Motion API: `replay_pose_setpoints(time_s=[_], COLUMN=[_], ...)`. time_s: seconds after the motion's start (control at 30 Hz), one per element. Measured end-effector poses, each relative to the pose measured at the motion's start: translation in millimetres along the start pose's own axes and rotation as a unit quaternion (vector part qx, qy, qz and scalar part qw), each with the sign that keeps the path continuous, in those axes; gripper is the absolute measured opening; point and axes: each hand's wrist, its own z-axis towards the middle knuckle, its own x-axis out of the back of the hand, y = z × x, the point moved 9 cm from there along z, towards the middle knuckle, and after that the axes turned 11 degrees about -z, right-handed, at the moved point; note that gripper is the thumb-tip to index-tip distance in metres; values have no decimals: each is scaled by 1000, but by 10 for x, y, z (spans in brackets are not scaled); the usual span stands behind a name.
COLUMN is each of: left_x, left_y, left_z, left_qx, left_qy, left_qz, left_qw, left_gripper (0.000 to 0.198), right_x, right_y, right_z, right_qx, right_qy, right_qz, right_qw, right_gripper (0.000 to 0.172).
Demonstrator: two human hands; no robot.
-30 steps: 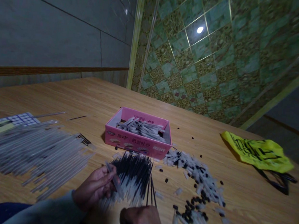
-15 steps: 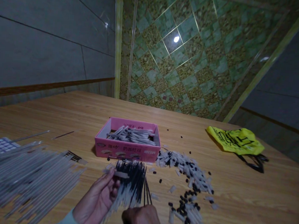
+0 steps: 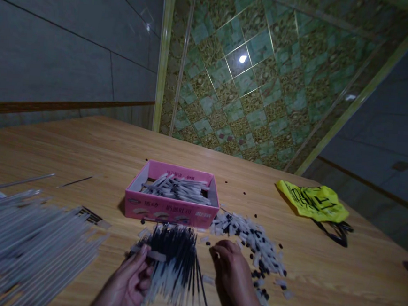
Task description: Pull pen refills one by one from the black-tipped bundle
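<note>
My left hand pinches a short, whitish translucent tube between thumb and fingers. The tube lies over the left edge of a bundle of thin sticks, black at the far end and pale at the near end, that look like pen refills. To the right of that bundle my right hand is low over the table, thumb and fingertips drawn together. Whether anything is between them I cannot make out. Beside it spreads a pile of small white caps and black plugs, partly hidden by the hand.
A pink box holding many whitish pieces stands beyond the bundle. Long clear tubes cover the left of the table. A yellow bag with black straps lies at the far right. Tiled walls rise behind.
My right hand has moved from the near end of the stick bundle, up and right toward the small caps. My left hand still pinches the tube. The whole view has shifted slightly.
</note>
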Motion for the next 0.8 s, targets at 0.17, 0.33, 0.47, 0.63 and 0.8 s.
replay_pose_setpoints(time_s=[0.17, 0.33, 0.47, 0.63, 0.8], left_x=[-9, -81, -104, -94, -117], left_y=[-41, -13, 22, -16, -71], left_z=[-18, -55, -85, -82, -71], left_qx=[-1, -32, -67, -73, -62], left_qy=[8, -16, -24, -31, -46], left_qz=[4, 33, 75, 91, 112], left_qw=[1000, 999, 995, 993, 991], left_gripper=[1, 15, 22, 25, 25], right_x=[-177, -40, -34, -90, -48], right_y=[120, -221, -638, -710, -691], right_z=[-19, -50, -143, -233, -242], right_qx=[-26, -42, -60, -78, -50], right_qy=[-9, 21, 7, 42, 61], right_qz=[16, 196, 372, 406, 395], right_qw=[999, 979, 926, 910, 915], right_gripper=[23, 11, 9, 9, 9])
